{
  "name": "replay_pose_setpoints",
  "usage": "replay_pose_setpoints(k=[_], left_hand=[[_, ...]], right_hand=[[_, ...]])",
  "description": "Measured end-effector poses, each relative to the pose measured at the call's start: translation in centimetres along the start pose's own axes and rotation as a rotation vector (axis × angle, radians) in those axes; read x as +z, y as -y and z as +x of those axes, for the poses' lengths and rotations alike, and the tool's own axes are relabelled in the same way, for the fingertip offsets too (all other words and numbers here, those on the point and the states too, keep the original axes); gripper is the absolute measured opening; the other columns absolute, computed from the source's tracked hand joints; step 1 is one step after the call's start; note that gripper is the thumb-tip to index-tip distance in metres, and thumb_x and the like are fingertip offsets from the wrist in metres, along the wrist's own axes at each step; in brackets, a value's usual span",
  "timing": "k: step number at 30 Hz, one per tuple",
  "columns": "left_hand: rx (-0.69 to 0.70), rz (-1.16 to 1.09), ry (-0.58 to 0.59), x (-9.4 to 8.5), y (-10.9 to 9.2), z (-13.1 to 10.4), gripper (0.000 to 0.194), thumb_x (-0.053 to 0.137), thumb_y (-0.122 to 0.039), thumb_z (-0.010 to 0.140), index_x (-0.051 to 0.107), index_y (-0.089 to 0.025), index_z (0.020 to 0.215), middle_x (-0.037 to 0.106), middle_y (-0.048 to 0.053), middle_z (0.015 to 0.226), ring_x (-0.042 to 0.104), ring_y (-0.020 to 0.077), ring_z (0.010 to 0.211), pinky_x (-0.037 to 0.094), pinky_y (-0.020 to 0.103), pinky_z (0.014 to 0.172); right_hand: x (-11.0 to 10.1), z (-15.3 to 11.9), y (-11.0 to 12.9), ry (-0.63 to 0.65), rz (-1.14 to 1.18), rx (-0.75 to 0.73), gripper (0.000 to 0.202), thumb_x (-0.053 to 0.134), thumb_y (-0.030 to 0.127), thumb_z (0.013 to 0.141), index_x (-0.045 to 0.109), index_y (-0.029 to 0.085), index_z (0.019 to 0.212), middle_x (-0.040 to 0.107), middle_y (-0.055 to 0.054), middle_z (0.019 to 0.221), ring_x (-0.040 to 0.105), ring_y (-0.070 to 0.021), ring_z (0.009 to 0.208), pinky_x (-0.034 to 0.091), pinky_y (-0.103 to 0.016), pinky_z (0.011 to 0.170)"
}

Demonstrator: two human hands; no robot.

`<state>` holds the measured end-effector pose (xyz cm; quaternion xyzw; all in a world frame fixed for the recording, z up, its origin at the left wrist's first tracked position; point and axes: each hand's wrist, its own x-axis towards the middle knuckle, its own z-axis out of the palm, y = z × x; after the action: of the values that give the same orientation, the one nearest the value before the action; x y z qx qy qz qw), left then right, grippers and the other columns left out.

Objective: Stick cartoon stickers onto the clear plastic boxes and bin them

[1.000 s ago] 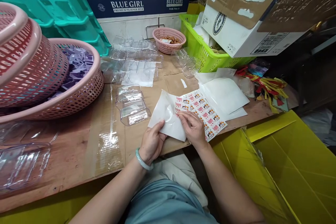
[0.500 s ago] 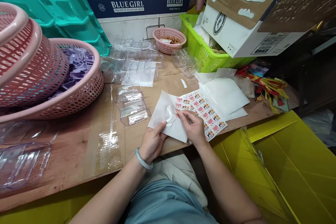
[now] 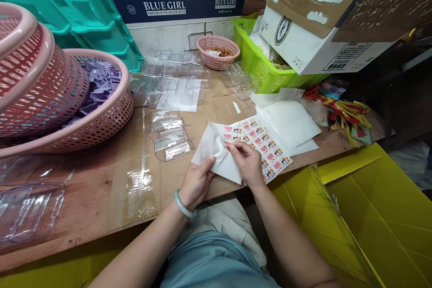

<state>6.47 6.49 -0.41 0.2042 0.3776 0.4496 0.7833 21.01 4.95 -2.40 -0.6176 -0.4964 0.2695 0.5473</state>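
A sticker sheet [image 3: 270,144] printed with cartoon cats and red patterns lies at the table's front edge. White, glossy paper [image 3: 216,146] curls over its left part; I cannot tell whether this is the sheet's own backing. My left hand [image 3: 196,181], with a pale bangle at the wrist, grips the paper's lower left edge between thumb and fingers. At the border between paper and stickers, my right hand [image 3: 248,162] pinches thumb and forefinger together on the sheet; its fingertips partly hide the spot. Left of the paper sits a clear plastic tray [image 3: 171,137].
Pink baskets [image 3: 111,117] with purple pieces stand left, beside teal crates [image 3: 91,18]. More clear trays [image 3: 172,69] and a small pink basket [image 3: 216,60] lie behind. A green crate [image 3: 270,74], cardboard box [image 3: 310,49] and white sheets [image 3: 290,121] are right. Another person's arm [image 3: 253,4] shows behind.
The white paper's far edge has dropped slightly toward me, uncovering more stickers. My hands have hardly moved. Behind the boxes, the other person's hand and the pink cylinder have gone from sight; an arm shows.
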Motion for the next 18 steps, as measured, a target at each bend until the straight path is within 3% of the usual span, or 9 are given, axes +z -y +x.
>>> replay_pose_setpoints(k=[2, 6, 12, 18], left_hand=[[0.003, -0.015, -0.01, 0.0, 0.0, 0.0, 0.055, 0.074, -0.02, 0.073, 0.058, -0.021, 0.126, 0.07, 0.009, 0.115, 0.064, 0.0275, 0.11, 0.054, 0.041, 0.094], [0.004, -0.03, 0.02, 0.0, 0.0, 0.1, 0.052, 0.073, -0.02, 0.075, 0.059, -0.02, 0.125, 0.069, 0.009, 0.118, 0.064, 0.0266, 0.11, 0.055, 0.041, 0.093], [0.1, -0.017, 0.018, 0.4, 0.5, 0.4, 0.045, 0.074, -0.024, 0.076, 0.063, -0.019, 0.12, 0.067, 0.008, 0.122, 0.061, 0.0238, 0.116, 0.048, 0.036, 0.102], [0.121, -0.03, -0.037, 0.3, 0.4, 0.5, 0.046, 0.074, -0.022, 0.075, 0.063, -0.021, 0.12, 0.067, 0.006, 0.124, 0.059, 0.0234, 0.12, 0.047, 0.036, 0.103]], right_hand=[[-0.2, 0.1, 0.1, 0.037, 0.029, 0.014, 0.016, 0.061, 0.032, 0.087, 0.071, 0.019, 0.088, 0.074, -0.006, 0.093, 0.07, -0.0194, 0.086, 0.058, -0.034, 0.08], [-0.3, -0.1, 0.2, 0.118, -0.066, -0.114, 0.018, 0.066, 0.027, 0.084, 0.07, 0.023, 0.101, 0.069, -0.007, 0.11, 0.064, -0.0206, 0.105, 0.051, -0.037, 0.097], [0.5, -0.3, 0.4, 0.089, 0.023, -0.013, 0.012, 0.07, 0.027, 0.08, 0.071, 0.021, 0.09, 0.07, -0.005, 0.094, 0.066, -0.0189, 0.09, 0.054, -0.033, 0.084], [0.8, -0.1, 0.7, 0.071, 0.106, 0.015, 0.008, 0.068, 0.027, 0.082, 0.075, 0.024, 0.085, 0.072, -0.004, 0.092, 0.066, -0.0191, 0.09, 0.051, -0.034, 0.086]])
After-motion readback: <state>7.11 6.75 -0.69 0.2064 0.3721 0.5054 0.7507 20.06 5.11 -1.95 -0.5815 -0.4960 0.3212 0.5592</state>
